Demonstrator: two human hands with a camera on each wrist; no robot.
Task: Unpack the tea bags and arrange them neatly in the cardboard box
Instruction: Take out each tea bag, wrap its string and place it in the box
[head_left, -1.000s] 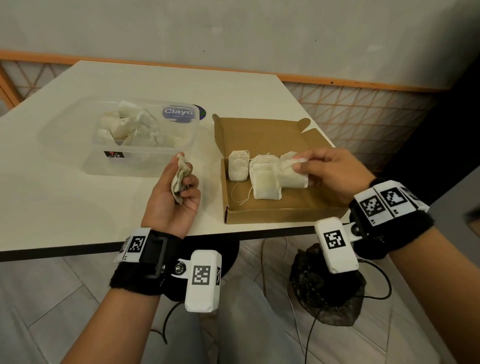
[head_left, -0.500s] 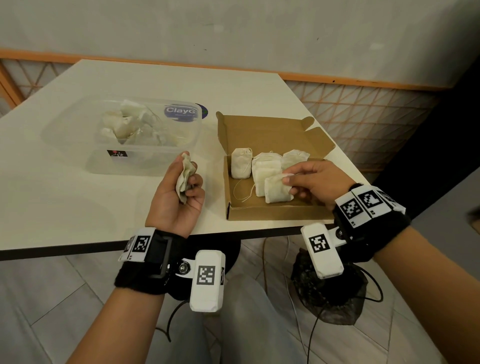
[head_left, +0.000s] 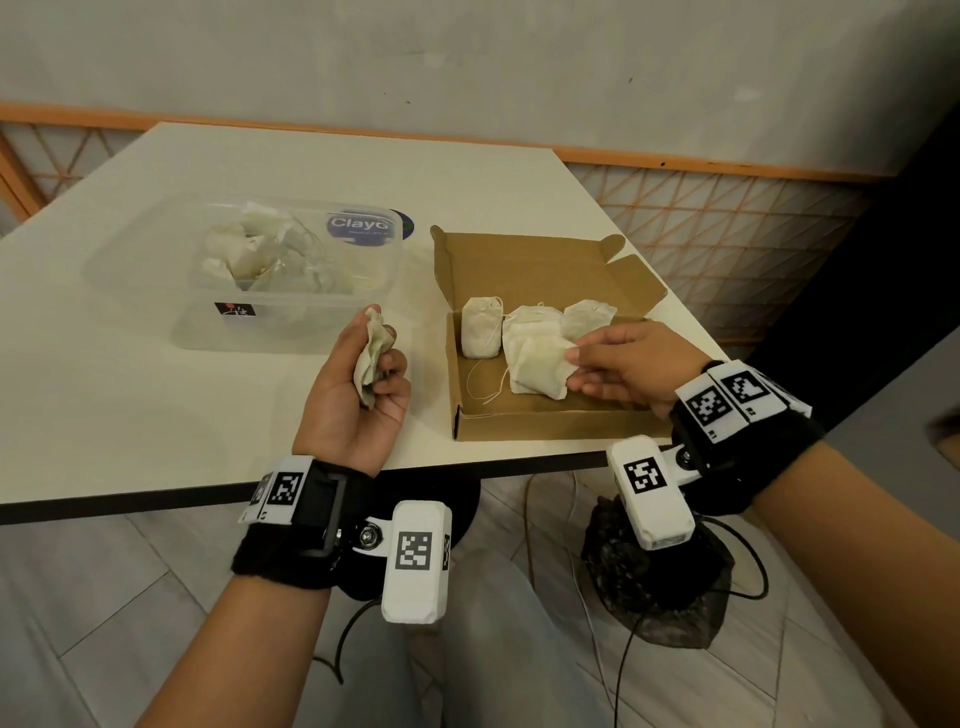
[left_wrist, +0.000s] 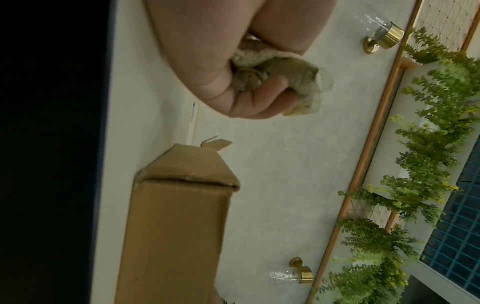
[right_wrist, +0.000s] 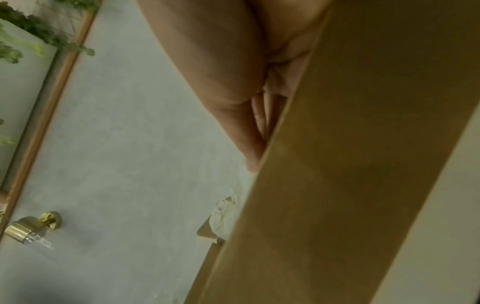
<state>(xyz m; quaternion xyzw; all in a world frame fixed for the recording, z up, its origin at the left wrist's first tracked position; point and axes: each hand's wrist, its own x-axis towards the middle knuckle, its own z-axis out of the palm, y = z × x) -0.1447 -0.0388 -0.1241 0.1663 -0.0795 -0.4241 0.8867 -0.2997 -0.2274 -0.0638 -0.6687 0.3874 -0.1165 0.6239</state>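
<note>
Head view: cardboard box sits open at the table's near edge, lid flap up at 12 o'clock; right hand reaches in from 3 o'clock, thumb and forefinger pinching the right edge of a tea bag that lies on the box floor, overlapping a second bag behind it; third bag at 1 o'clock of that, fourth bag upright-ish at the box's 9 o'clock side, its string trailing toward 6; left hand just left of the box, above the table, fingers curled round a crumpled wrapper; left wrist view confirms the fist closed on it; clear plastic tub at 10 o'clock of the left hand, more wrapped bags heaped inside; right wrist view mostly blocked by box wall, fingers there unreadable.
</note>
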